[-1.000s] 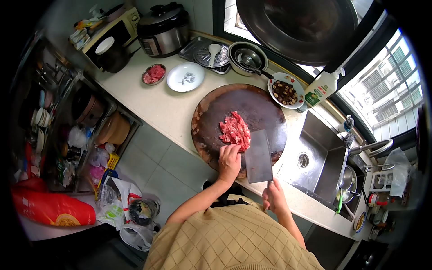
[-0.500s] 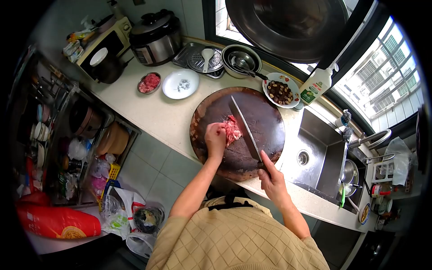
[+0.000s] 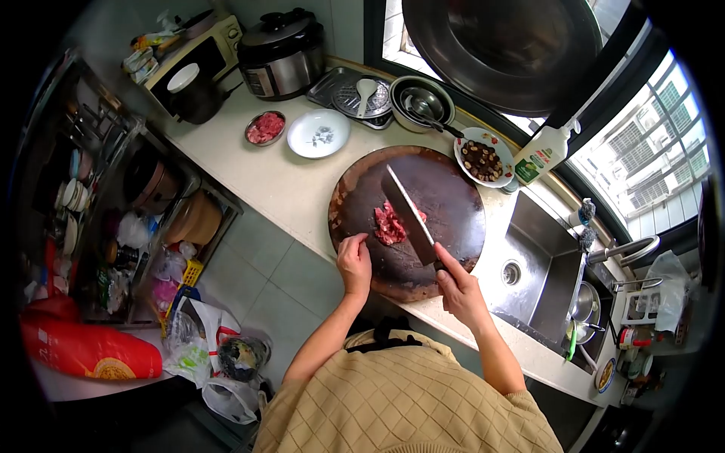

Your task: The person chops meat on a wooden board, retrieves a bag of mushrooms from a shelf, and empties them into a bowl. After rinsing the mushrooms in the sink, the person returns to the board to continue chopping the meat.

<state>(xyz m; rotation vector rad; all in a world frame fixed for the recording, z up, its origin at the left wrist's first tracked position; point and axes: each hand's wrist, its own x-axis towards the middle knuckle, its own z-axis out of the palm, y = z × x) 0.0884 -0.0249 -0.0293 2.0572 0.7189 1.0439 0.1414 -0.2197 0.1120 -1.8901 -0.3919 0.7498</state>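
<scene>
My right hand [image 3: 459, 285] grips the handle of a cleaver [image 3: 412, 220], its blade pointing away from me over the round chopping board [image 3: 453, 181]. Pieces of red meat [image 3: 387, 226] lie in a small heap just left of the blade, and a bit of it shows on the blade's right side. My left hand [image 3: 353, 263] is at the board's left edge, fingers curled in, apart from the meat; nothing shows in it.
Behind the board stand a bowl of dark sliced pieces [image 3: 481, 162], a white plate [image 3: 310, 134], a small bowl of meat [image 3: 265, 128] and stacked metal bowls [image 3: 419, 109]. A sink [image 3: 532, 260] lies to the right, a pressure cooker [image 3: 281, 60] at the back left.
My left hand has drawn back from the meat toward the board's left edge. The cleaver now lies closer over the heap, whose pieces have shifted. The whole view has turned slightly.
</scene>
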